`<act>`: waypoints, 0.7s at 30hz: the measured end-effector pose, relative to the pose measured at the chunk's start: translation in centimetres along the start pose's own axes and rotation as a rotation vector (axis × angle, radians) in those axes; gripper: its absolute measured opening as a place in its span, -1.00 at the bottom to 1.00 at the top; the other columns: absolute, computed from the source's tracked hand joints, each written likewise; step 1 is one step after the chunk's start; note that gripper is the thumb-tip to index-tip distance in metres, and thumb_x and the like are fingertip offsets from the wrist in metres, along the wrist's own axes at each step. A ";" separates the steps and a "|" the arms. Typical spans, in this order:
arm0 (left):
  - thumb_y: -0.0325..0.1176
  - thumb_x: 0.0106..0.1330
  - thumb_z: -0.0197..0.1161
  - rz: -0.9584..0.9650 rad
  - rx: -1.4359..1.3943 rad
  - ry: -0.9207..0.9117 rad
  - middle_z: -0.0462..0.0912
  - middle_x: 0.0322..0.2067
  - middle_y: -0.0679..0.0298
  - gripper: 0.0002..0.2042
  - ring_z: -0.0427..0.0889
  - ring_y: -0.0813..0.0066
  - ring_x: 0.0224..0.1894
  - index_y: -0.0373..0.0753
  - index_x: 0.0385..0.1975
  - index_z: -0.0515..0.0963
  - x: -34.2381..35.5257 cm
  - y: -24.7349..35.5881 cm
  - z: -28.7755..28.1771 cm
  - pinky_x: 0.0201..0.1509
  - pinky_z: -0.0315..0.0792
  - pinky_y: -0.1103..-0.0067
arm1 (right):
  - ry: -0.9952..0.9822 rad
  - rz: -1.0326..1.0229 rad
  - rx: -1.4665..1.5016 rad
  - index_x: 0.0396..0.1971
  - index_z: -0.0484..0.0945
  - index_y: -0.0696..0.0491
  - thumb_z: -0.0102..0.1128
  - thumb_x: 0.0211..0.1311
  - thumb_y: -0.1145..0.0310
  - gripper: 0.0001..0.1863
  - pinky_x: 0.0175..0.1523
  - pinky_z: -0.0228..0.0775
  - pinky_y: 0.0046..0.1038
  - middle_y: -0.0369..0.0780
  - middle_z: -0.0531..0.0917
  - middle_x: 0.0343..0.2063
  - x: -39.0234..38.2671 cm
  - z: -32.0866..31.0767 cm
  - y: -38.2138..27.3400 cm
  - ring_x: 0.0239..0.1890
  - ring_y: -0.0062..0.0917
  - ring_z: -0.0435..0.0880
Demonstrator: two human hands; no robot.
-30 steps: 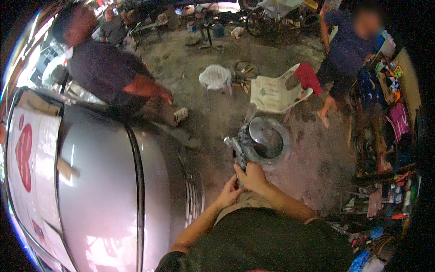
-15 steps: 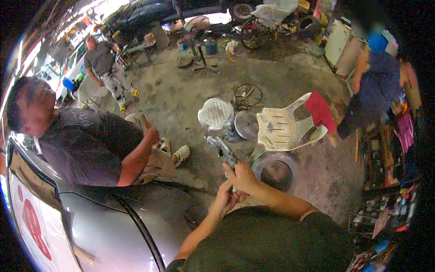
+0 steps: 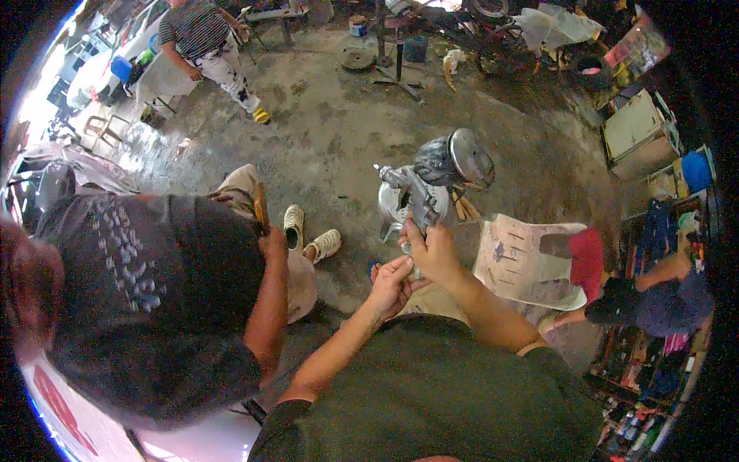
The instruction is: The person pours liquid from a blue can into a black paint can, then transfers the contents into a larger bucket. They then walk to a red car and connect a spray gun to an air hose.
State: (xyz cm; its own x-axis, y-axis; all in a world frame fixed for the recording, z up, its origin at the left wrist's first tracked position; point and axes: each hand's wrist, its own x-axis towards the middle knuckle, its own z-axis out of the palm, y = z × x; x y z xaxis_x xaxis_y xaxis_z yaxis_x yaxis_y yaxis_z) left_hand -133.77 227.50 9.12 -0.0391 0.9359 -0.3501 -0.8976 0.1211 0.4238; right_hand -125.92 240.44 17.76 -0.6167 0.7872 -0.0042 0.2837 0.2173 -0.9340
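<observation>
A silver spray gun (image 3: pixel 420 202) with a round lidded paint cup (image 3: pixel 453 160) is held out in front of my body. My right hand (image 3: pixel 437 258) is closed round its handle, thumb toward the gun's body. Just below, my left hand (image 3: pixel 391 286) has its fingers pinched at the lower end of the handle, by a small pale fitting (image 3: pixel 416 271). My fingers partly hide this fitting. Behind the gun stands a white perforated plastic stool (image 3: pixel 389 202), partly covered by it.
A white plastic chair (image 3: pixel 514 258) with a red cloth (image 3: pixel 586 262) stands at right. Close on my left, a person in a dark shirt (image 3: pixel 154 285) holds a brown object; another person (image 3: pixel 202 35) stands farther off. A third person's arm (image 3: pixel 658 276) reaches across at right, by cluttered shelves (image 3: pixel 643 385).
My view has shifted, and the spray gun has tilted upward, its cup now above and right of the stool. The person at left appears nearer. Both my hands remain on the gun.
</observation>
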 end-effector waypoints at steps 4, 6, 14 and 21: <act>-0.29 0.63 0.18 0.078 0.177 0.331 0.78 -0.11 0.23 -0.78 0.76 0.41 -0.09 -0.33 -0.02 0.63 4.0 6.4 -2.3 0.06 0.73 0.35 | -0.086 0.076 -0.133 -0.02 0.63 0.24 0.18 0.61 0.20 -0.65 -0.22 0.62 -0.37 -0.15 0.81 -0.35 7.6 1.4 -3.6 -0.35 -0.44 0.85; -0.14 0.67 0.10 0.165 0.040 0.371 0.77 -0.04 0.09 -0.66 0.77 0.25 0.01 -0.32 -0.04 0.63 5.1 9.6 -2.7 0.14 0.70 0.30 | -0.059 -0.020 -0.001 -0.02 0.64 0.23 0.13 0.63 0.17 -0.63 -0.21 0.64 -0.31 -0.11 0.83 -0.36 10.8 2.7 -3.0 -0.34 -0.39 0.87; 0.02 0.73 -0.20 0.302 -0.285 0.237 0.62 0.25 -0.12 -0.42 0.58 -0.04 0.35 -0.43 0.23 0.53 6.0 20.5 -5.3 0.48 0.43 0.19 | -0.359 -0.088 0.282 0.00 0.52 0.24 0.03 0.69 0.27 -0.71 -0.12 0.66 -0.38 -0.13 0.77 -0.29 24.5 8.7 -4.4 -0.25 -0.44 0.84; -0.35 0.51 0.36 0.409 0.050 0.415 0.72 -0.22 0.37 -0.76 0.67 0.64 -0.18 -0.33 0.04 0.65 13.1 28.3 -7.1 -0.01 0.57 0.62 | -0.570 -0.061 0.281 -0.06 0.62 0.19 0.07 0.67 0.12 -0.61 -0.14 0.67 -0.33 -0.13 0.82 -0.31 35.5 15.1 -5.8 -0.26 -0.45 0.86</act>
State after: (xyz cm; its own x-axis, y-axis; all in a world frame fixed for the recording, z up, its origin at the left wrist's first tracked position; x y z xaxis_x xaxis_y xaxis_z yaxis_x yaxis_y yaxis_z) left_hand -162.78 240.85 10.64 -0.5559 0.7029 -0.4437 -0.7520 -0.1978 0.6288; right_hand -160.56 258.43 17.62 -0.9417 0.3302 -0.0651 0.0797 0.0311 -0.9963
